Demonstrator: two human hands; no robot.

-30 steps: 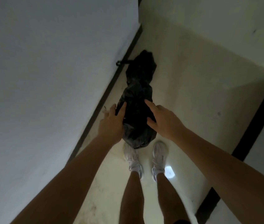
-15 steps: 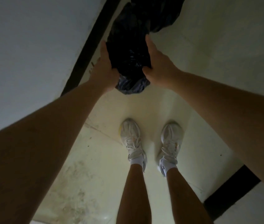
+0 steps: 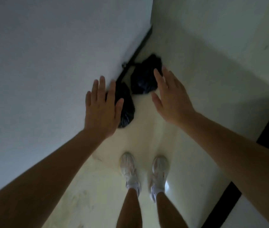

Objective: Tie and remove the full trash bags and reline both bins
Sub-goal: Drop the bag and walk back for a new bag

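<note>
Two full black trash bags lie on the pale floor against the left wall. The nearer bag point(image 3: 125, 107) rests beside the dark skirting; the farther bag point(image 3: 144, 78) sits just beyond it, with a knotted tail toward the wall. My left hand point(image 3: 101, 107) hovers above the nearer bag, fingers spread, holding nothing. Over the farther bag's right side, my right hand point(image 3: 171, 96) is also spread and empty. Neither hand grips a bag. No bin shows in this view.
A white wall point(image 3: 39, 71) with dark skirting point(image 3: 140, 46) runs along the left. Another dark skirting strip point(image 3: 226, 201) borders the floor at the right. My two white shoes point(image 3: 144, 171) stand on the glossy floor below the bags.
Both hands held one black bag between them; they have let go, and it now lies on the floor by the wall. The hands have lifted away, fingers spread.
</note>
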